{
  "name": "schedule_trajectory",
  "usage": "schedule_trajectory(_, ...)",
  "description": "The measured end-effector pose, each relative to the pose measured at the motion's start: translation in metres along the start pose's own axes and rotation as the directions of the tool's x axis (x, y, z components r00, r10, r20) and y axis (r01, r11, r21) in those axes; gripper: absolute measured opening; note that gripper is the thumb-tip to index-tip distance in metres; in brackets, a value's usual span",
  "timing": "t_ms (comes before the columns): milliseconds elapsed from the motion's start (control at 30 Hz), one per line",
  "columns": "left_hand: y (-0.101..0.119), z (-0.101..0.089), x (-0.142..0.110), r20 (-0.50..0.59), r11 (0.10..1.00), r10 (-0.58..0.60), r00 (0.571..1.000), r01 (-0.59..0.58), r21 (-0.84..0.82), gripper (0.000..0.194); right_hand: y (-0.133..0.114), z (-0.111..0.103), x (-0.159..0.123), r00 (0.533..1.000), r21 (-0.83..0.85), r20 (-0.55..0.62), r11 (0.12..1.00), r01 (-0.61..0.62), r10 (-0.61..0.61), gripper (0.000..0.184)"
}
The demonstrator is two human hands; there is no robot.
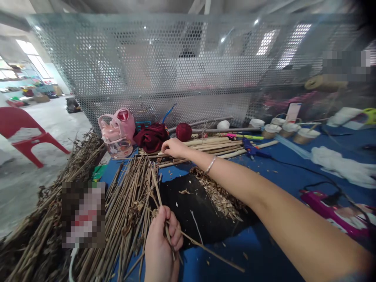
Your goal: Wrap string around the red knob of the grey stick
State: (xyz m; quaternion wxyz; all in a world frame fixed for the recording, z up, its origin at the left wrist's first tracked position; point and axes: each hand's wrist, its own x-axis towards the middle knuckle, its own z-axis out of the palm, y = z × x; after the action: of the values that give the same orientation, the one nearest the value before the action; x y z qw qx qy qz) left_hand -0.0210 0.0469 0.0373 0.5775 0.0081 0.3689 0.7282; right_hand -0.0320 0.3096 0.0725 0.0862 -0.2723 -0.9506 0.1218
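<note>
My left hand is closed around a few dry plant stems, which stick up past the fingers. It is low in the middle of the view. My right hand reaches far across the table, its fingers curled together beside a bunched dark red cloth. Whatever its fingertips grip, if anything, is hidden. Just under and to the right of that hand lie pale peeled sticks. A ball of dark red yarn rests behind it. Many more dry stems lie spread to the left of my left hand.
A black cloth carries plant scraps. A pink bottle stands at the back left, before a perforated metal screen. To the right are a blue glue gun, small cups, white gloves and cables.
</note>
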Motion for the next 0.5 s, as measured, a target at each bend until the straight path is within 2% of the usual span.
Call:
schedule_trajectory(67,0.000,0.001,-0.001,0.007,1.000,-0.008,1.000,0.008,0.000,0.036,0.004,-0.024,-0.025,0.999,0.044,0.038,0.999,0.016,-0.018,0.026)
schedule_trajectory(133,0.000,0.000,-0.002,0.015,1.000,-0.019,1.000,0.019,-0.001,0.035,0.011,-0.046,-0.058,0.974,0.124,0.212,0.991,0.050,-0.076,0.024)
schedule_trajectory(233,0.000,-0.001,-0.004,0.041,0.999,-0.051,0.998,0.050,0.009,0.036,0.025,-0.067,-0.110,0.845,0.170,0.520,0.984,0.043,-0.127,0.022)
schedule_trajectory(300,0.000,-0.002,-0.004,0.049,0.998,-0.068,0.996,0.067,0.019,0.038,0.037,-0.069,-0.133,0.788,0.115,0.611,0.993,0.004,-0.074,0.031)
schedule_trajectory(333,-0.001,-0.003,-0.004,0.048,0.997,-0.071,0.996,0.070,0.024,0.039,0.043,-0.066,-0.139,0.793,0.056,0.609,0.998,-0.017,-0.021,0.037)
schedule_trajectory(367,-0.001,-0.003,-0.004,0.045,0.997,-0.069,0.997,0.068,0.029,0.040,0.050,-0.062,-0.142,0.819,-0.023,0.572,0.999,-0.045,0.050,0.040)
schedule_trajectory(433,-0.001,-0.003,-0.003,0.033,0.997,-0.064,0.997,0.062,0.036,0.040,0.064,-0.050,-0.138,0.888,-0.194,0.419,0.974,-0.117,0.190,0.034)
schedule_trajectory(500,-0.001,-0.003,-0.002,0.015,0.997,-0.062,0.998,0.062,0.039,0.041,0.076,-0.034,-0.126,0.930,-0.300,0.253,0.935,-0.186,0.266,0.026)
